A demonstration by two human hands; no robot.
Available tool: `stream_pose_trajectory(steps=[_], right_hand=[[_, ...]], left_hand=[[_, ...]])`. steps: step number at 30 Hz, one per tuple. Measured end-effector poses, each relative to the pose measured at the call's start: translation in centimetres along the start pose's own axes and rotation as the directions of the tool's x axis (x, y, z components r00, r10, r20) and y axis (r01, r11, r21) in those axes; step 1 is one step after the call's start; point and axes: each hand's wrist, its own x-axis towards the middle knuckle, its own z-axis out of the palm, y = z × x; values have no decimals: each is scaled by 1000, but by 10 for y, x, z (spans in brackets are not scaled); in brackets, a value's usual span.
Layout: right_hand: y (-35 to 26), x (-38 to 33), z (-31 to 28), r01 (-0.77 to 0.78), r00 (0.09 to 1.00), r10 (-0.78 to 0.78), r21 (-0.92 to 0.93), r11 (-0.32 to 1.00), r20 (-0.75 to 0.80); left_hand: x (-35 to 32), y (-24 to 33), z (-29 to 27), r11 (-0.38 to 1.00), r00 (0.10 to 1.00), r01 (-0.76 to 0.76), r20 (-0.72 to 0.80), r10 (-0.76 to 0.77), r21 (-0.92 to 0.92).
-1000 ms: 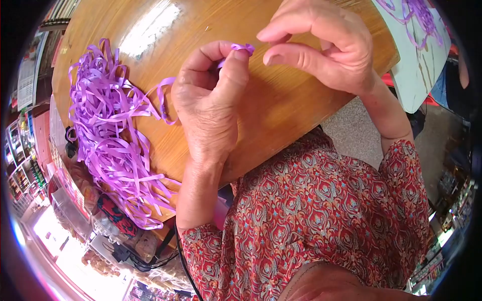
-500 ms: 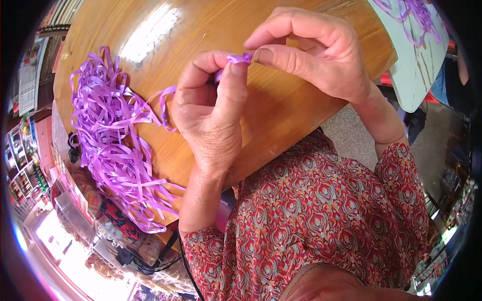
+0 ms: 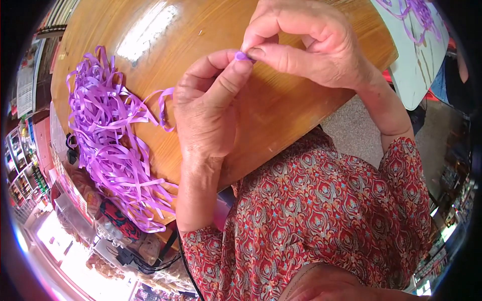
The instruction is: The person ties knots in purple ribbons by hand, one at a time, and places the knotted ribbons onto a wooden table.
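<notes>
A small folded piece of purple ribbon point(image 3: 242, 56) is pinched between the thumb and forefinger of my left hand point(image 3: 208, 103). The thumb and forefinger of my right hand point(image 3: 309, 47) close on the ribbon's right end, their tips meeting beside my left thumb. Whether anything besides ribbon is in that pinch is too small to tell. A strand of the ribbon trails behind my left hand toward a large tangled heap of purple ribbon point(image 3: 113, 125) on the left of the wooden table point(image 3: 201, 20).
At the upper right stands a pale board or tabletop point(image 3: 411, 75) with more purple ribbon point(image 3: 422, 17) on it. Bags and packets point(image 3: 115, 226) crowd the space past the table's left edge, near dark cables point(image 3: 143, 261). Speckled floor point(image 3: 349, 125) shows right of the table.
My right hand has moved slightly left, and its thumb and forefinger have closed on the ribbon's end. Less of the folded ribbon shows above my left thumb.
</notes>
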Motion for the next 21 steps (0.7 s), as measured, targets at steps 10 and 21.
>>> stream_pose_trajectory(steps=[10,21], right_hand=[[21,4,-3,283,957,-261,-221,933,125],[15,-4,5,188,980,-198,-226,956,-18]], left_hand=[[3,-4,6,986,987,-145,-61,150,77],[0,-4,13,900,943,-306,-33,332,309]])
